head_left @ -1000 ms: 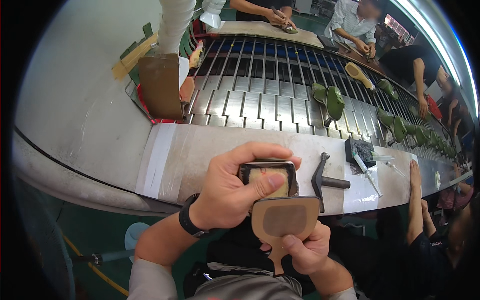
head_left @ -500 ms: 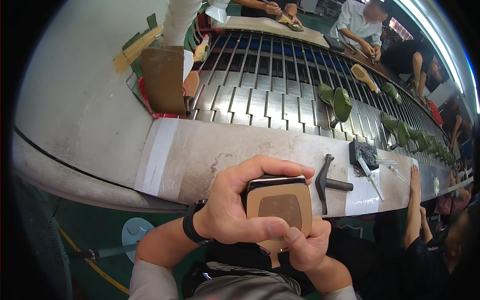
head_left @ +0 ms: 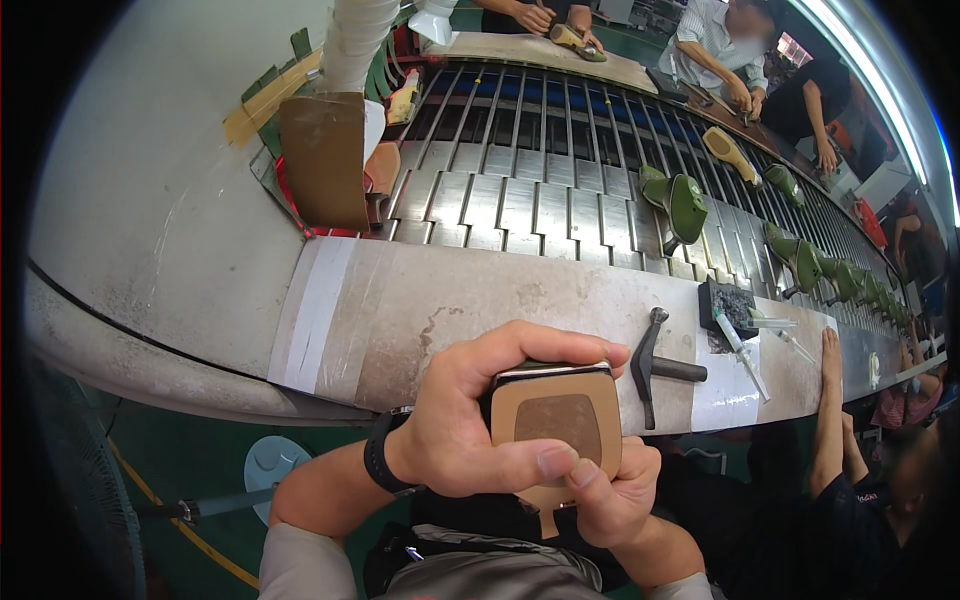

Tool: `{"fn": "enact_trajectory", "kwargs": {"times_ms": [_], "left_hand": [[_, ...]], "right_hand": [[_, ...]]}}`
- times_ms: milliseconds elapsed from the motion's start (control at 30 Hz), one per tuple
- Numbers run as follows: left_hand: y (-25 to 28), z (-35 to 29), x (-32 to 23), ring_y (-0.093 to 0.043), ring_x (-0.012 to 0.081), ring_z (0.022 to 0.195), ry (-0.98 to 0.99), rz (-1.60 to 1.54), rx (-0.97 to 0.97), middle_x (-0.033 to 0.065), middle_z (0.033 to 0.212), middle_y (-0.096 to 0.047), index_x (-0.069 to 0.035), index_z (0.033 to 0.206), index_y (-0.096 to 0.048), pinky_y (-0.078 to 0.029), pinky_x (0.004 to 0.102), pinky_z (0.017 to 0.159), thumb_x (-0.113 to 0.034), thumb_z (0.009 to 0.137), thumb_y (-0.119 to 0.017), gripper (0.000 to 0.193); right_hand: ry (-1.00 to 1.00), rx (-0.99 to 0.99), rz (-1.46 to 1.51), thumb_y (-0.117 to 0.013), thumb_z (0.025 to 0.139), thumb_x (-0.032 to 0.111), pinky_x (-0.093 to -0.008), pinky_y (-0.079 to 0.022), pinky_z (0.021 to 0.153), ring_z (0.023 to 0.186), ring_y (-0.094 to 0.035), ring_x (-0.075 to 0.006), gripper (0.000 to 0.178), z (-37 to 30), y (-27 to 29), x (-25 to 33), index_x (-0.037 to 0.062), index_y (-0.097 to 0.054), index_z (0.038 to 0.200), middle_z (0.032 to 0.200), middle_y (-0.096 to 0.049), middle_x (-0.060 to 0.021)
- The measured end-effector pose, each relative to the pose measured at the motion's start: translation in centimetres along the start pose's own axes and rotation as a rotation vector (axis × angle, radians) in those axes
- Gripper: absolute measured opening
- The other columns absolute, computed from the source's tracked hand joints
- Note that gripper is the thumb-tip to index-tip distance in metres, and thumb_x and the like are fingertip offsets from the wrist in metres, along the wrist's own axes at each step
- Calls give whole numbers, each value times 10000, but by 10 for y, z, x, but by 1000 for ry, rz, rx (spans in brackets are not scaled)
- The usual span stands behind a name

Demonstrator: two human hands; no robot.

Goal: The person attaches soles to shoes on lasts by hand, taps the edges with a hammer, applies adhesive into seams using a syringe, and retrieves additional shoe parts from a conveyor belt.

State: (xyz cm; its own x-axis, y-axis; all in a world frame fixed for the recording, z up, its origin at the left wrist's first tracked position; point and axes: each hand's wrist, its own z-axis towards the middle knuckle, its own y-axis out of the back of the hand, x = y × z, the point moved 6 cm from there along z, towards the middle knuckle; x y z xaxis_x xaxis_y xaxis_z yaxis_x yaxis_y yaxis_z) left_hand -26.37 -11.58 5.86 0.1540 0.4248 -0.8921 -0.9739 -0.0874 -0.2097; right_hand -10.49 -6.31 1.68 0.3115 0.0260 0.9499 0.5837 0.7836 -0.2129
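Between my two hands is a square-toed shoe (head_left: 563,418), its tan sole turned up with a brown patch in the middle and a dark upper edge showing. My left hand (head_left: 465,410), with a black band at the wrist, wraps round its toe and side, thumb across the sole. My right hand (head_left: 618,495) grips the lower right edge, its thumb pressing on the sole beside the left thumb. The far part of the shoe is mostly hidden under the hands. A hammer (head_left: 650,368) lies on the bench, right of the hands.
The pale bench (head_left: 480,290) borders a slatted metal conveyor (head_left: 510,215) carrying green heeled shoes (head_left: 684,210) and a tan-soled shoe (head_left: 730,155). A black box (head_left: 725,305) with several syringe-like tools stands right of the hammer. A co-worker's arm (head_left: 828,400) rests at the right; others work across.
Both hands keep their hold while the shoe's toe edge dips slightly lower in view. Across the conveyor, co-workers' hands and arms have shifted.
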Motion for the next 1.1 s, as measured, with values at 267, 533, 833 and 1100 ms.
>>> {"fn": "enact_trajectory", "kwargs": {"times_ms": [267,533,833,1100], "left_hand": [[-2,-3,-4,-673,372,1304,86,-69,-70,326,1389,-657,61,1357,-597,-552,494,1106,-261,989,-685,496],[-1,-4,-6,-674,358,1305,98,-73,-74,325,1391,-658,65,1342,-614,-548,481,1114,-184,1051,-581,384],[-4,0,-9,-638,361,1358,73,-22,8,335,1461,-611,69,1410,-569,-529,473,1134,-184,1039,-617,451],[-2,4,-6,-573,388,1427,104,-176,62,350,1514,-559,96,1478,-511,-460,487,1197,-399,1114,-547,616]], "right_hand": [[-40,-30,15,-692,1033,116,-260,-455,487,538,-611,-78,326,-4,-1,-6,-31,-702,742,633,-698,-59],[-28,-30,25,-700,1026,116,-269,-442,477,519,-593,-75,327,-5,-2,-13,-24,-692,730,612,-678,-52],[-20,-49,96,-691,1031,134,-275,-455,500,574,-621,-89,353,-3,-1,-12,-23,-680,716,664,-703,-64],[-146,-73,106,-714,1048,342,-296,-571,795,927,-720,-167,431,-11,8,-19,-83,-734,1120,1048,-780,-128]]}}
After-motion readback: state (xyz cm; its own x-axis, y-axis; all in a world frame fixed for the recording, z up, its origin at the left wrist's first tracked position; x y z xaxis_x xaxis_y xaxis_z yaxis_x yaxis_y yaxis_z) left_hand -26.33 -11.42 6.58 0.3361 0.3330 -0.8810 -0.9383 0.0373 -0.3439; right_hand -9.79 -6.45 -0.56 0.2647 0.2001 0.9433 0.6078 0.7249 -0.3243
